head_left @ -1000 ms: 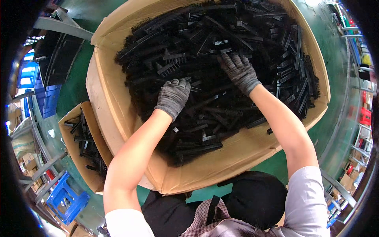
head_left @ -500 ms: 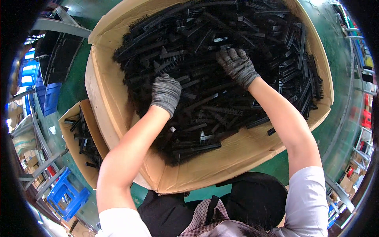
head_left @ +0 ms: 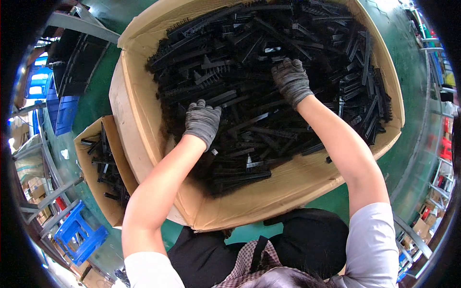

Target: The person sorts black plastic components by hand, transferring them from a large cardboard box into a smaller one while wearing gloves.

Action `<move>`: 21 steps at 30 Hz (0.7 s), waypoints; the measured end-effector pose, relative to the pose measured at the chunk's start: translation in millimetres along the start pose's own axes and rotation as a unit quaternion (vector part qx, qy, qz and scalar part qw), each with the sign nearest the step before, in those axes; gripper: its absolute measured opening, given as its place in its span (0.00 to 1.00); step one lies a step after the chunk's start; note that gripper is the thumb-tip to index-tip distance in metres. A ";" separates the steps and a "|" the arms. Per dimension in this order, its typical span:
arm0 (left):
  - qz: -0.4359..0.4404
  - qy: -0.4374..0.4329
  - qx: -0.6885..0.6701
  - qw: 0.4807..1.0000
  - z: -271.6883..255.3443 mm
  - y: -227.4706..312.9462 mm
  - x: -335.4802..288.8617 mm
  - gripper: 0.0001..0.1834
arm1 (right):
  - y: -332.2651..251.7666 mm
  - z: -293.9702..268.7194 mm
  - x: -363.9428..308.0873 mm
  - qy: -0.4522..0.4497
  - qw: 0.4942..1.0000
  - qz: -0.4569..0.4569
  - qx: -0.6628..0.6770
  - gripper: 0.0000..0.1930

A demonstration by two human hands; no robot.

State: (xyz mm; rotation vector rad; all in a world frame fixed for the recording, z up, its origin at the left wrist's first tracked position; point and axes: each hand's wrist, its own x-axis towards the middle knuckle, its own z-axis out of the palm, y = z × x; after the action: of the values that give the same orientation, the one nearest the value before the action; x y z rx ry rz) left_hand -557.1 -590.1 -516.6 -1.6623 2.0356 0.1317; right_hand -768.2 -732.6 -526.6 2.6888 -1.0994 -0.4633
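Black plastic pieces [head_left: 269, 130], mostly long narrow strips, some with comb-like teeth, lie in a deep jumbled heap inside the large carton [head_left: 269, 198]. No order to how they lie: they cross and overlap at all angles, likely tipped in loose, with the carton walls keeping the heap together. A toothed piece [head_left: 213, 75] rests teeth-down near the middle left; a glossy piece [head_left: 272, 49] catches light just beyond the right hand [head_left: 292, 82].

Right hand is on the heap, palm down, fingers bent and close together, tips among the dark strips; can't tell if they're clamped on anything. Left hand [head_left: 202, 122] is over the left part of the heap, fingers curled, tips beside a pale-edged strip [head_left: 223, 98]; grip on it can't be confirmed. Both hands wear grey knit gloves, probably against sharp edges and dirt. Arms are spread, which seems to suit the carton's width.

Small carton [head_left: 126, 168] stands just left of the large one, holding similar black strips [head_left: 108, 170]; probably set there for easy left-side reach. Person's legs in black trousers [head_left: 309, 237] are at the near side. Farther left: blue stool [head_left: 79, 235], blue bin [head_left: 66, 114]. Green floor [head_left: 397, 165] around.
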 end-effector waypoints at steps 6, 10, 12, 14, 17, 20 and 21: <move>0.007 -0.033 0.011 0.999 6.9 22.3 22.2 0.14 | -1.8 19.1 -0.2 0.011 0.999 0.042 -0.021 0.10; 0.005 0.000 0.011 1.000 1.8 11.4 2.0 0.12 | -10.4 1.3 5.0 -0.048 0.991 0.106 0.067 0.11; -0.002 -0.013 -0.013 1.000 -9.1 4.4 -6.6 0.14 | -6.5 21.0 5.5 -0.069 0.978 0.159 0.114 0.12; 0.021 0.103 -0.022 0.994 -20.2 -9.2 -20.9 0.13 | -2.8 65.6 11.8 0.051 0.969 0.214 0.110 0.11; -0.003 0.210 -0.106 0.972 -44.6 -44.3 -66.3 0.09 | -23.3 -7.1 -0.4 -0.211 0.964 0.086 0.138 0.14; -0.020 0.297 -0.218 0.930 -71.6 -57.3 -92.5 0.09 | -16.3 -11.3 -22.0 -0.153 0.973 0.071 0.159 0.20; -0.023 0.295 -0.219 0.930 -74.5 -60.6 -103.6 0.09 | -20.3 -13.1 -30.2 -0.076 0.986 0.068 0.134 0.22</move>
State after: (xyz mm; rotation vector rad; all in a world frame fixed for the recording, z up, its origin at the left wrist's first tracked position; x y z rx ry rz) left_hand -510.9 -541.3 -392.3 -2.2303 2.5382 0.0758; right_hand -770.7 -696.0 -514.1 2.8157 -1.4741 -0.5384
